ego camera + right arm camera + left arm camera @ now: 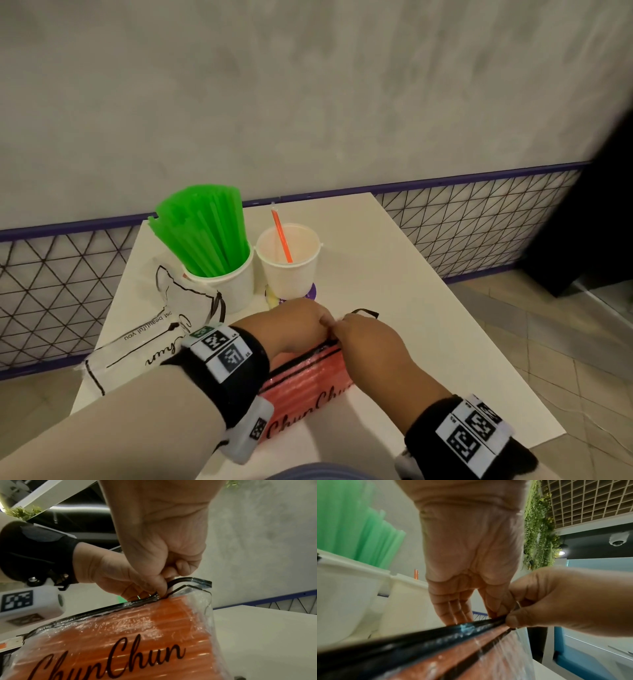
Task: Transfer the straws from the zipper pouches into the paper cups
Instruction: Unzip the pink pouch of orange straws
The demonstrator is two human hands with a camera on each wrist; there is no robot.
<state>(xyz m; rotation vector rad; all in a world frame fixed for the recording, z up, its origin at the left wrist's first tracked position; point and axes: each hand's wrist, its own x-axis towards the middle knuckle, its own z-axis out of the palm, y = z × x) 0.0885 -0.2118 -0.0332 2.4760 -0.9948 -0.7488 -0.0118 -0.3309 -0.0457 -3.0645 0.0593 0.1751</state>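
On the white table [394, 260], a clear zipper pouch [301, 383] packed with orange straws [137, 626], script lettering across its front. Both hands at the pouch's black zipper edge [109, 608]: left hand [291, 325] pinching the far lip of the opening between thumb and fingers, right hand [370, 342] clenched round the near lip right next to it, knuckles of the two touching. Top edge pulled up and kinked where the fingers [159, 586] grip. Beyond the pouch, two white paper cups side by side: one [229, 284] crammed with green straws [202, 229], the other [287, 267] holding a single orange straw [281, 236] leaning against its rim. Left of the pouch, a second pouch [144, 342], lying flat, clear with black lettering; contents cannot be told. Behind the table, a grey wall [308, 85] with a purple-trimmed wire grid [472, 226] low down.
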